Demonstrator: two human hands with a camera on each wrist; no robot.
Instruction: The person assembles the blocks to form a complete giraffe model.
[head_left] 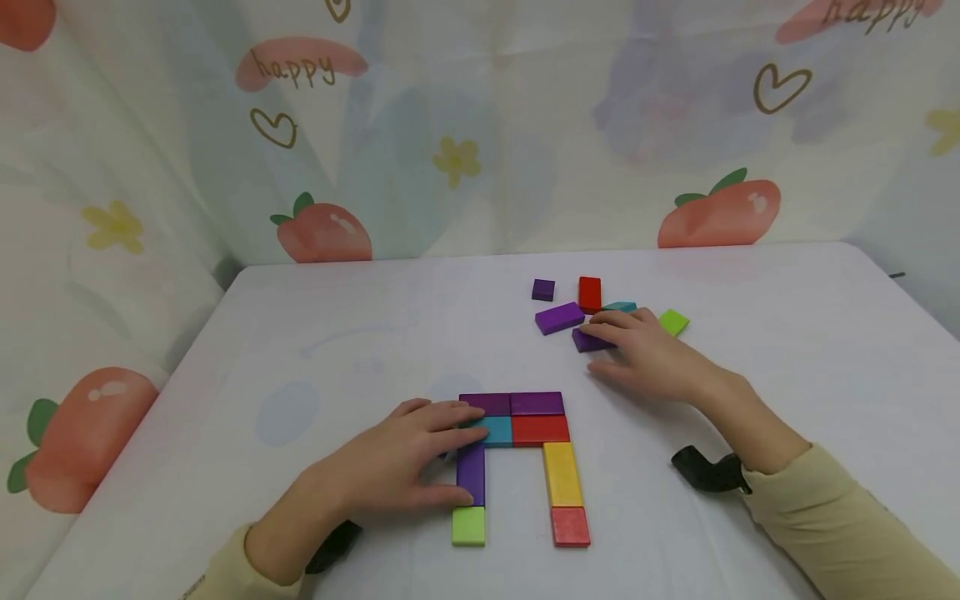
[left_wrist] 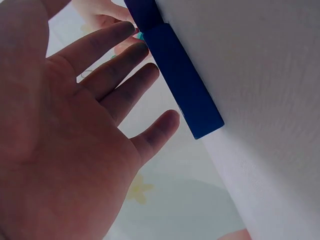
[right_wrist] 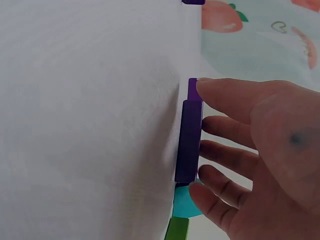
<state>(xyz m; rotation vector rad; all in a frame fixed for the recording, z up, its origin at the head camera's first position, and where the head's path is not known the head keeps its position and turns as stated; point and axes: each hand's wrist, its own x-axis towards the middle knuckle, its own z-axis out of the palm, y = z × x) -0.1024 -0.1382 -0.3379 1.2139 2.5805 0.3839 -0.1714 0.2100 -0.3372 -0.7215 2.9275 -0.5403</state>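
In the head view, my left hand (head_left: 408, 454) rests over the left side of an arch of flat coloured blocks, its fingers spread. Fingertips lie by the teal block (head_left: 498, 432) and the thumb by the purple upright block (head_left: 471, 477). A dark blue block (left_wrist: 185, 82) shows beside those fingers in the left wrist view. My right hand (head_left: 652, 358) reaches over loose blocks, fingers extended above a dark purple block (head_left: 592, 341); the right wrist view shows this purple block (right_wrist: 189, 142) beside the fingertips, without a clear grip.
Around the right hand lie a small purple block (head_left: 543, 289), a purple block (head_left: 559, 318), a red block (head_left: 589, 294), a partly hidden teal block (head_left: 621, 307) and a green block (head_left: 673, 322). The arch also has a yellow block (head_left: 562, 475). A patterned curtain (head_left: 510, 125) hangs behind.
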